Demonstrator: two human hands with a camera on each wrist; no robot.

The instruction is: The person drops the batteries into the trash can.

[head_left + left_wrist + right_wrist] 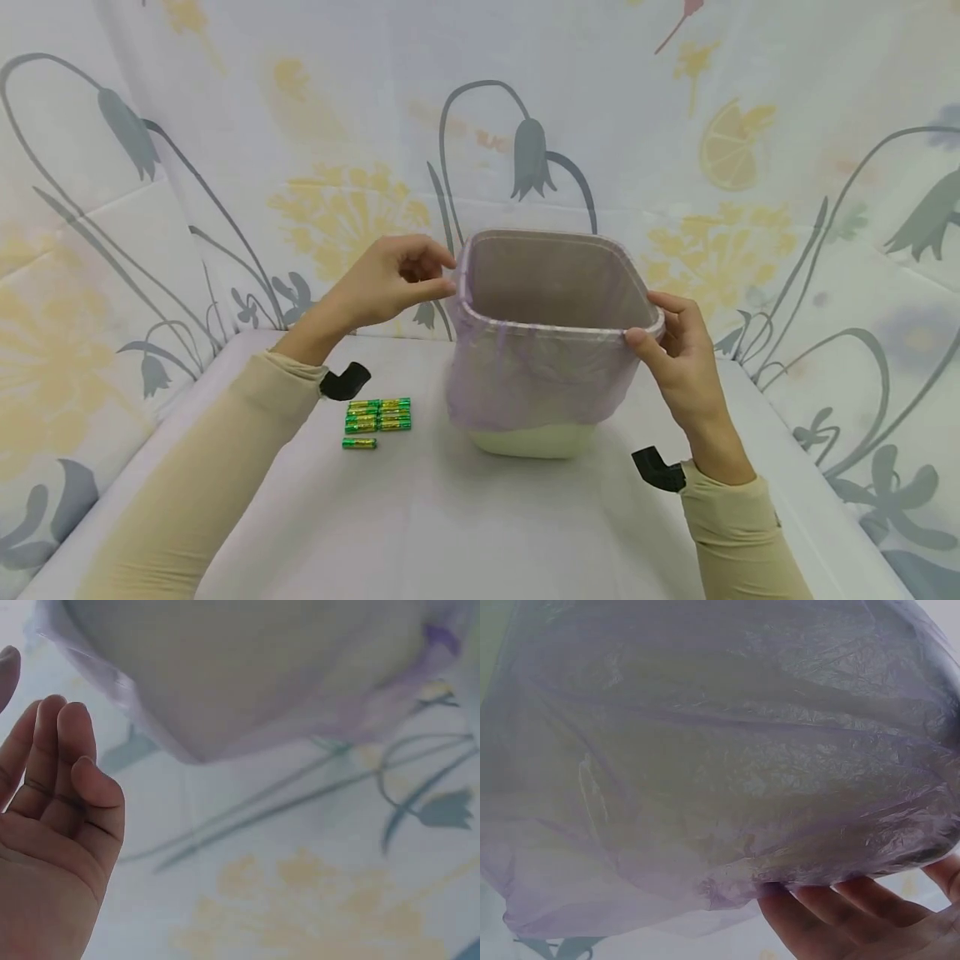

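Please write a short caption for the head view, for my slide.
Both hands, left hand and right hand, hold the purple bag at the rim of a pale bin; green batteries lie beside it.

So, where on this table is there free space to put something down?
The widest bare patch lies in the front middle of the table, between the two sleeves, below the batteries and the bin. Another lies right of the bin toward the wall. Around the bin rim it is crowded: left hand and right hand.
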